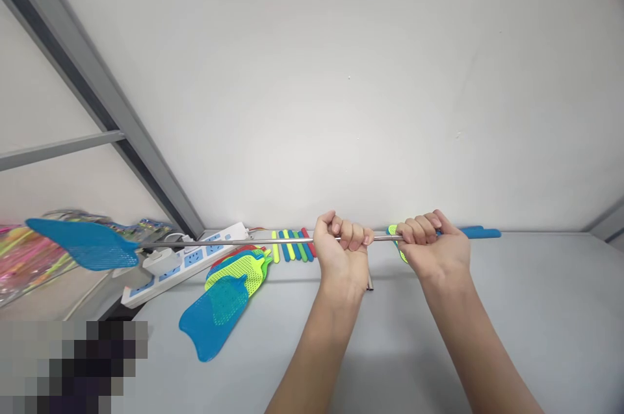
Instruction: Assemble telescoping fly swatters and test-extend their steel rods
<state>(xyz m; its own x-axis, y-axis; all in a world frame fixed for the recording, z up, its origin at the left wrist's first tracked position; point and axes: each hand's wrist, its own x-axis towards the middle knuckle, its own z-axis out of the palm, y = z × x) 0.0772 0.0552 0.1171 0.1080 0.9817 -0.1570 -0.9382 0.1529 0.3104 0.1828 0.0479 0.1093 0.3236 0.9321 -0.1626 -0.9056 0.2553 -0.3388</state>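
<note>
Left hand (344, 242): curled tight, palm up, around a long, thin, silver metal rod (263, 242).
Right hand (433, 242): curled tight too, palm up, where the rod seems to meet a smooth blue tube handle (490, 233).
Why two hands: they are apart, with a bit of rod between them, maybe so the long rod does not tip.
Blue swatter: one, held up nearly level across the scene; its wide, flat, blue plastic head (92, 246) is at the left end, and the handle is at the right.
Second blue piece (472, 228): one, just behind the handle; I cannot tell what it belongs to.
Swatter pile: a blue plastic head (212, 320) on top, a yellow-green one with holes (231, 273) under it, and some red behind. They overlap, perhaps to save room, so I cannot count them all.
Colored sticks (301, 246): seven that I can count, side by side in a neat row, maybe so each is easy to pick.
Behind right hand: yellow-green holey plastic (392, 230), mostly hidden.
Under left wrist: a silver metal end (370, 283) pokes out.
White power strip (195, 264): one, with blue sockets, left on the gray counter (536, 310).
</note>
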